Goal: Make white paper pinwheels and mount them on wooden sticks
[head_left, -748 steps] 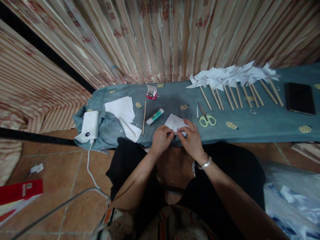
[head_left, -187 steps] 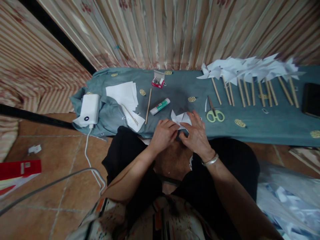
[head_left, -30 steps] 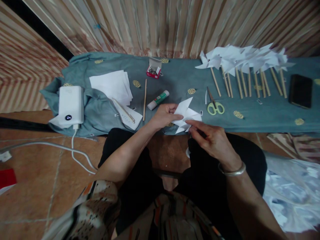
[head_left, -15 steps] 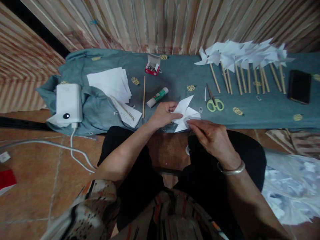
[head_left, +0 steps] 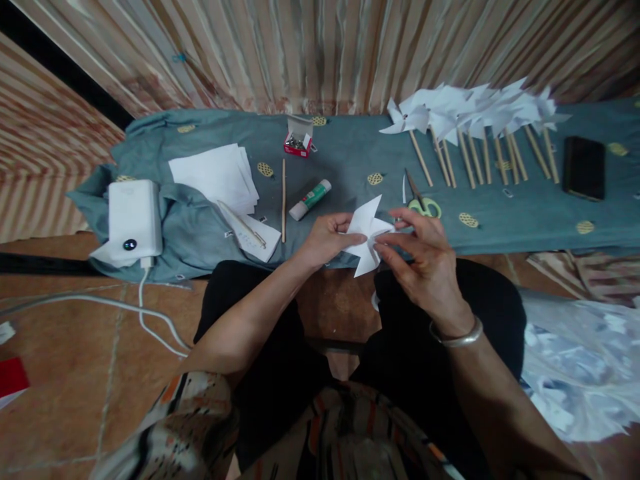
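Note:
A white paper pinwheel (head_left: 367,220) with folded blades is held between my hands above the front edge of the cloth. My left hand (head_left: 327,238) pinches it from the left, the thumb lying near its middle. From the right, my right hand (head_left: 423,257) grips a folded blade with thumb and fingertips. No stick shows on this pinwheel. Just left of it lie a glue stick (head_left: 311,199) and a bare wooden stick (head_left: 283,200). Green-handled scissors (head_left: 423,204) rest beyond my right hand, partly covered by its fingers.
Several finished pinwheels on sticks (head_left: 465,110) lie at the back right, near a dark phone (head_left: 584,168). A red box of metal pins (head_left: 299,140), stacked paper (head_left: 213,175), a pen (head_left: 245,225) and a white power bank (head_left: 134,220) with a cable are on the left.
My right fingers have spread and shifted onto the pinwheel's right blade, and the pinwheel has turned a little. My left hand keeps its pinch. The whole view has shifted slightly.

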The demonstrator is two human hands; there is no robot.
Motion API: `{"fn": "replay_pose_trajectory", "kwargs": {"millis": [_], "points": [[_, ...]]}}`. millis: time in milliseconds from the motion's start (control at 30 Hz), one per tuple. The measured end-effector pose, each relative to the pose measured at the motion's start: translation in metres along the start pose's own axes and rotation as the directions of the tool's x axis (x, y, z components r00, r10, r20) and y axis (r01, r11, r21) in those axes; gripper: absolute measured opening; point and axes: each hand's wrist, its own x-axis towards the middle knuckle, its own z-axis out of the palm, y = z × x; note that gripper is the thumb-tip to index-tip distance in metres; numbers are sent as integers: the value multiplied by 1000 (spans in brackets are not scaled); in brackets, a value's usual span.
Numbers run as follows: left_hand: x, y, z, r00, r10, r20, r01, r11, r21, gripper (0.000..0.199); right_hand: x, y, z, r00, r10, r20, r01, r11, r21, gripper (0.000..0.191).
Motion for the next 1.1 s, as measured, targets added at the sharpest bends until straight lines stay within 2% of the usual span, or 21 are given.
{"fn": "replay_pose_trajectory", "kwargs": {"millis": [367, 467, 567, 700, 800, 900, 967, 1033, 1100], "points": [[-2, 1, 5, 998, -54, 18, 56, 994, -99, 36, 3, 7, 4, 998, -35, -47, 34, 999, -16, 17], [0, 2, 3, 998, -58, -7, 56, 989, -134, 38, 5, 10, -1, 994, 38, -99, -31, 997, 77, 18], [1, 5, 1, 996, -54, -74, 38, 978, -203, 39, 5, 11, -2, 967, 188, -170, -142, 957, 253, 19], [1, 8, 1, 990, -78, -113, 41, 953, -301, 38, 3, 12, 9, 897, 419, -143, -303, 817, 491, 22], [-1, 9, 3, 990, -96, -103, 57, 941, -335, 37, 4, 11, 20, 851, 526, -15, -396, 658, 641, 26], [-2, 7, 5, 991, -95, -95, 57, 938, -343, 35, 6, 12, 27, 820, 541, 190, -461, 427, 778, 28], [-2, 5, 6, 991, -98, -94, 60, 937, -345, 35, 7, 11, 29, 802, 531, 274, -487, 316, 814, 27], [-1, 3, 7, 990, -101, -95, 63, 936, -346, 35, 8, 10, 30, 788, 533, 307, -501, 265, 824, 27], [-1, 2, 8, 990, -100, -94, 62, 937, -344, 35, 9, 9, 31, 783, 541, 306, -502, 259, 825, 26]]}}
